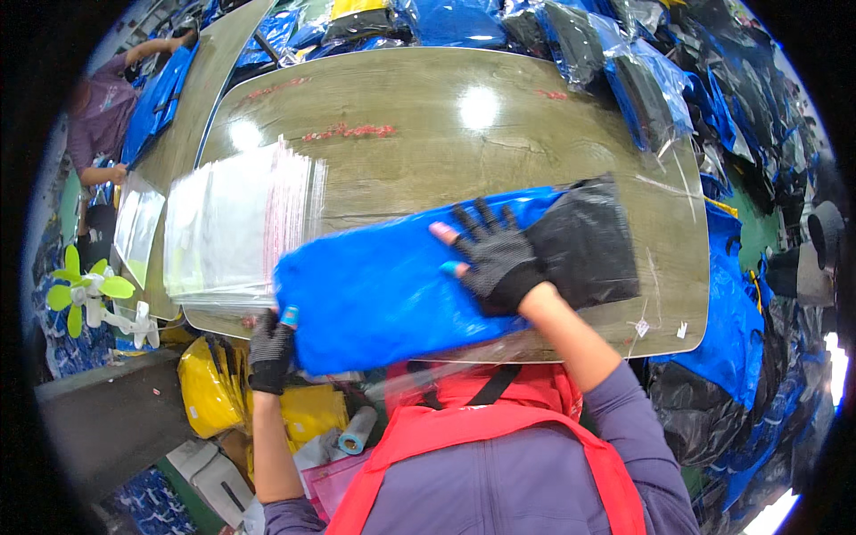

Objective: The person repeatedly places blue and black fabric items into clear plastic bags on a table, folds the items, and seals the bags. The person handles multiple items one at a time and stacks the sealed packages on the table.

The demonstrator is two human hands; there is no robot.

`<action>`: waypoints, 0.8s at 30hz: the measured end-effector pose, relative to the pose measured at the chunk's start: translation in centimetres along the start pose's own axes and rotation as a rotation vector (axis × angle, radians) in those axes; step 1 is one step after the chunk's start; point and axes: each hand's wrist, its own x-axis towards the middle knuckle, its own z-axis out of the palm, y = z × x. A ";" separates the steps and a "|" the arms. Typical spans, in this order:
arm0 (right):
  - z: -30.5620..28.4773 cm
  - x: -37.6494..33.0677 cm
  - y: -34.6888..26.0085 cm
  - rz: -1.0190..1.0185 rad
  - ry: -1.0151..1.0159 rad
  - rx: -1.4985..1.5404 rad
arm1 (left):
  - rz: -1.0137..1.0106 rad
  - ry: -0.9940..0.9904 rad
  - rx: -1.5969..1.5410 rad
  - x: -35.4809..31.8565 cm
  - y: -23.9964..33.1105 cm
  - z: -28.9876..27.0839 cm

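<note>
A flat, folded blue and black bundle point(392, 276) of shiny, tarp-like material lies across the near half of the table. Its right end is black, the rest blue. My right hand point(499, 259), in a dark grey glove with bare fingertips, presses flat on it with the fingers spread, near where blue meets black. At the bundle's near left corner my left hand point(272, 352), gloved alike, is closed with the thumb along the edge; its fingers are partly hidden. Clear film point(455, 366) shows along the bundle's near edge.
A stack of clear plastic bags point(223, 227) lies left of the bundle on the wood-patterned table point(428, 116). Wrapped packages point(571, 45) pile up beyond the far edge. A green fan point(85, 290) stands left. At a side table, another person point(98, 111) handles a blue item point(160, 107).
</note>
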 end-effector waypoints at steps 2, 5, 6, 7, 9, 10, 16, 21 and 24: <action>-0.1 -1.3 4.2 0.064 0.012 -0.068 | 0.114 -0.061 0.076 -0.7 2.2 2.6; -0.6 -2.6 8.0 0.058 0.024 -0.122 | 0.356 0.134 0.438 1.7 5.6 7.4; -0.7 -3.0 8.3 0.075 0.068 -0.096 | 0.344 0.016 0.206 2.9 6.7 8.0; -0.8 -3.3 8.2 0.060 0.145 -0.052 | 0.306 0.016 0.143 4.0 7.5 8.7; -0.7 -3.9 6.9 0.178 0.294 -0.217 | 0.280 -0.091 0.056 5.1 8.6 8.8; -0.5 -4.1 6.0 0.233 0.294 -0.144 | 0.306 -0.138 0.019 5.0 9.0 8.3; 1.6 -2.6 3.5 0.409 0.328 0.050 | 0.634 -0.223 -0.125 0.8 11.3 6.3; 2.1 -3.2 3.5 0.335 0.521 -0.055 | 0.163 -0.444 -0.428 1.6 15.1 6.5; 2.6 -6.4 3.2 0.193 0.828 0.086 | 0.176 -0.505 -0.442 2.1 18.5 6.3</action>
